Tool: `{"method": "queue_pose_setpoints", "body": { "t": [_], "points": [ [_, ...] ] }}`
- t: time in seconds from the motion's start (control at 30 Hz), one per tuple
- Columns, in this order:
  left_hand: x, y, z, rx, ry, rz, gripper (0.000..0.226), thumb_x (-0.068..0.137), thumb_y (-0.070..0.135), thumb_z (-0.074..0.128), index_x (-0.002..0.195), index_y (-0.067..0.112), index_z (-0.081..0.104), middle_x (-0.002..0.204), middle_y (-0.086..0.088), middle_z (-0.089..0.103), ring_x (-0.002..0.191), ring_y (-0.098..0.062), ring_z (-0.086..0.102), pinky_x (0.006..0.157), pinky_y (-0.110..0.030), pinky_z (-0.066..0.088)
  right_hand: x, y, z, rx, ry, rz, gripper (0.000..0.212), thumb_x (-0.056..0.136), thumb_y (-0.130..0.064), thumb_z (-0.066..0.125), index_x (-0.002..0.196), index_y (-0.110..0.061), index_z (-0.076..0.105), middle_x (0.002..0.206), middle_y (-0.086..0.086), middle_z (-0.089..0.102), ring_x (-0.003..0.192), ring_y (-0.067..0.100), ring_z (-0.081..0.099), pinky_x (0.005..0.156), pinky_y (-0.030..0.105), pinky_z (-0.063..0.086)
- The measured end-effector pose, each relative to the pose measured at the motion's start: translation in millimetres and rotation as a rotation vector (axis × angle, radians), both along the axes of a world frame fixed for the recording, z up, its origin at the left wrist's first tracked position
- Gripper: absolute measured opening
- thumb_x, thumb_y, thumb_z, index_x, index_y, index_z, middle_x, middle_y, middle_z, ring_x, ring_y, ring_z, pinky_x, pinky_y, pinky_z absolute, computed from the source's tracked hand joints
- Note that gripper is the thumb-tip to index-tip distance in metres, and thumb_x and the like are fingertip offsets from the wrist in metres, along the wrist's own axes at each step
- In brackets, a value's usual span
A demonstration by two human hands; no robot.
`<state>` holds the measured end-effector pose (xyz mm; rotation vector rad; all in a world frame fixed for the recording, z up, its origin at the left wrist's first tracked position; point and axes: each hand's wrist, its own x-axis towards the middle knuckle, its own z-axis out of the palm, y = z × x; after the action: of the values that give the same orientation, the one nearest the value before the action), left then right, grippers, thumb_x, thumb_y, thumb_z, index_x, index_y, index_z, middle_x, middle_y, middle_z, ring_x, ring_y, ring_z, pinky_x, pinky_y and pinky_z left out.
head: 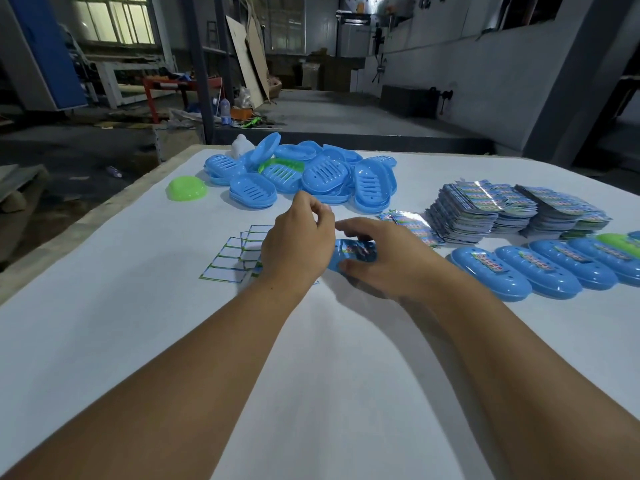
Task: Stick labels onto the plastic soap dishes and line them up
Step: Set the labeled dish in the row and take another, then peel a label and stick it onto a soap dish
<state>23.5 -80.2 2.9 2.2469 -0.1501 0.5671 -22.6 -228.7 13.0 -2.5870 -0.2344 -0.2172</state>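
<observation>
A blue soap dish [351,252] lies at the middle of the white table [138,341], with a colourful label on its top. My right hand [384,259] grips it from the right, fingers curled over it. My left hand [299,239] hovers just left of the dish, thumb and fingertips pinched together; whether they hold anything is hidden. A pile of unlabelled blue dishes [311,176] lies at the far side. A row of labelled dishes [540,270] runs along the right.
Stacks of shiny labels [512,209] stand at the right, a few loose ones [412,225] beside my right hand. Peeled backing sheets [235,256] lie under my left hand. A green dish [187,189] sits at the far left, near the table's edge.
</observation>
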Motion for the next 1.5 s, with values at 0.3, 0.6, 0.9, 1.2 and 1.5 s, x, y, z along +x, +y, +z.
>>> {"method": "queue_pose_setpoints", "body": {
  "t": [0.3, 0.6, 0.9, 1.2, 1.5],
  "points": [
    [6, 0, -8, 0.061, 0.015, 0.016, 0.016, 0.095, 0.045, 0.049, 0.09, 0.031, 0.054, 0.07, 0.011, 0.062, 0.065, -0.009, 0.054, 0.054, -0.029, 0.032, -14, -20, 12, -0.326, 0.098, -0.356, 0.028, 0.082, -0.046, 0.059, 0.092, -0.02, 0.068, 0.096, 0.003, 0.066, 0.092, 0.031, 0.061, 0.072, 0.033, 0.05],
    [3, 1, -7, 0.095, 0.051, 0.008, 0.015, 0.093, 0.044, 0.054, 0.091, 0.03, 0.061, 0.073, 0.011, 0.064, 0.066, -0.008, 0.058, 0.063, -0.03, 0.04, -27, -47, 24, -0.303, 0.14, -0.536, 0.027, 0.081, -0.024, 0.066, 0.074, -0.013, 0.042, 0.078, 0.007, 0.051, 0.087, 0.035, 0.05, 0.073, 0.033, 0.041],
    [1, 5, -4, 0.07, 0.069, -0.012, 0.014, 0.093, 0.042, 0.057, 0.09, 0.029, 0.06, 0.075, 0.01, 0.066, 0.077, -0.016, 0.062, 0.068, -0.031, 0.044, -30, -64, 28, -0.343, 0.099, -0.661, 0.05, 0.087, -0.008, 0.052, 0.136, -0.019, 0.058, 0.136, 0.014, 0.056, 0.125, 0.043, 0.048, 0.098, 0.042, 0.044],
    [10, 18, -2, 0.148, 0.029, 0.043, 0.014, 0.09, 0.042, 0.057, 0.087, 0.029, 0.061, 0.077, 0.009, 0.066, 0.079, -0.021, 0.06, 0.069, -0.033, 0.046, -15, -37, 18, -0.177, -0.098, -0.45, 0.037, 0.092, -0.013, 0.06, 0.126, -0.022, 0.068, 0.128, 0.009, 0.064, 0.12, 0.036, 0.054, 0.1, 0.037, 0.045],
    [74, 69, 1, 0.323, -0.066, 0.181, 0.032, 0.098, 0.027, 0.054, 0.126, 0.019, 0.064, 0.129, -0.004, 0.064, 0.118, -0.03, 0.054, 0.095, -0.044, 0.045, 0, 4, -8, -0.098, -0.183, -0.152, 0.028, 0.096, -0.022, 0.06, 0.121, -0.027, 0.07, 0.122, -0.003, 0.062, 0.118, 0.02, 0.055, 0.1, 0.031, 0.042]
  ]
}}
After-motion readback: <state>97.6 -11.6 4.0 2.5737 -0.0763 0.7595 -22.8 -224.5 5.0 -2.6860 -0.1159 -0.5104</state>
